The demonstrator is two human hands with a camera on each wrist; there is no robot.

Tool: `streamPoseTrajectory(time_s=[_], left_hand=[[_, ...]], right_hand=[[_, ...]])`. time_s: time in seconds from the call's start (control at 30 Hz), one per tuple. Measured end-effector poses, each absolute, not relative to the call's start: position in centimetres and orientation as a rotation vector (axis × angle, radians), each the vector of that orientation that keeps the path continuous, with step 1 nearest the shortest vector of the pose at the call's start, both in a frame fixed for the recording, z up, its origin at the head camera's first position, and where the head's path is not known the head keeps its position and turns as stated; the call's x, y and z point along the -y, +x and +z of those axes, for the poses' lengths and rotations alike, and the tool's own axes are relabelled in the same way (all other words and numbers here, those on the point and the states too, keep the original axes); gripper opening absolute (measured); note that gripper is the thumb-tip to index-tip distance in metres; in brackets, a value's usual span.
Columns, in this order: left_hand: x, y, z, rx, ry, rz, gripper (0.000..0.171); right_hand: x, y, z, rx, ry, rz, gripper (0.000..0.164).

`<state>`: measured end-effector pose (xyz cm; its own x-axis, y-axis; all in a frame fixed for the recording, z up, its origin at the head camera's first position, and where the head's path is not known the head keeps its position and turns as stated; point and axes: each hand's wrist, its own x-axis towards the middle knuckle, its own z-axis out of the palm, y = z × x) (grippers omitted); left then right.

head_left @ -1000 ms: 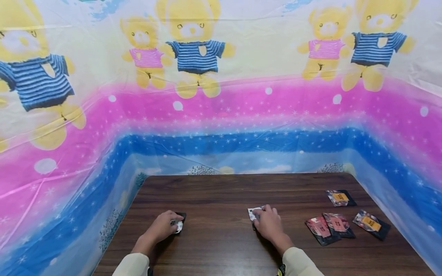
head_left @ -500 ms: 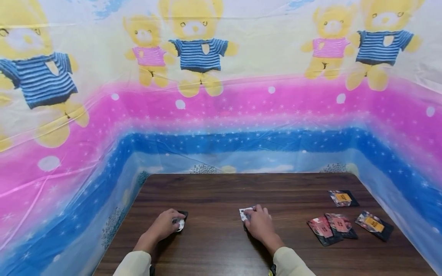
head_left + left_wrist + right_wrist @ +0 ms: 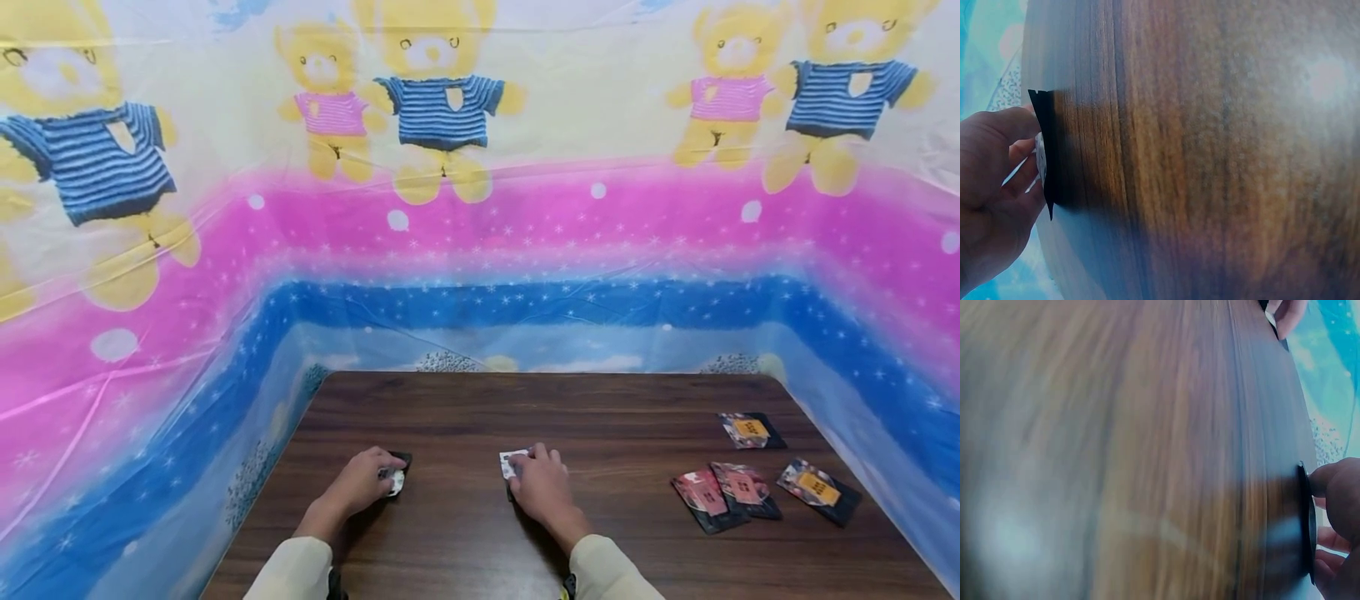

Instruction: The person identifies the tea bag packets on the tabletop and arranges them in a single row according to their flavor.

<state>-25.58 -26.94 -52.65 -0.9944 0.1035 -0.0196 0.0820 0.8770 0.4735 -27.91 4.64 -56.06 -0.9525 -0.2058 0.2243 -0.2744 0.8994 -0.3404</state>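
On the left of the brown table, my left hand (image 3: 363,482) pinches a small flat packet (image 3: 397,482), white and black, between thumb and fingers. In the left wrist view the packet's dark side (image 3: 1047,156) faces the wood, close over it. My right hand (image 3: 543,487) grips a similar packet (image 3: 513,460) near the table's middle, its white printed corner showing past the fingertips. From the right wrist, that packet (image 3: 1309,525) appears as a dark, thin edge below the thumb. The fingers cover much of both packets.
At the table's right lie two red-labelled packets (image 3: 701,498), overlapping, with an orange-labelled packet (image 3: 817,490) beside them and another orange-labelled one (image 3: 750,429) farther back. A bear-print curtain (image 3: 480,225) encloses the table's (image 3: 450,550) back and sides.
My right hand has slid left with its packet, closer to the left hand. The left hand stays nearly in place over the table. The head view has shifted slightly.
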Motion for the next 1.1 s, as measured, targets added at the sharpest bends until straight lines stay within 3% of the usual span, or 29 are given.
streamPoseTrajectory(time_s=[1.1], left_hand=[[27.0, -25.5, -52.9, -3.03, 0.186, 0.777, 0.032]], right_hand=[[5.1, -26.4, -55.9, 2.838, 0.279, 0.467, 0.031]])
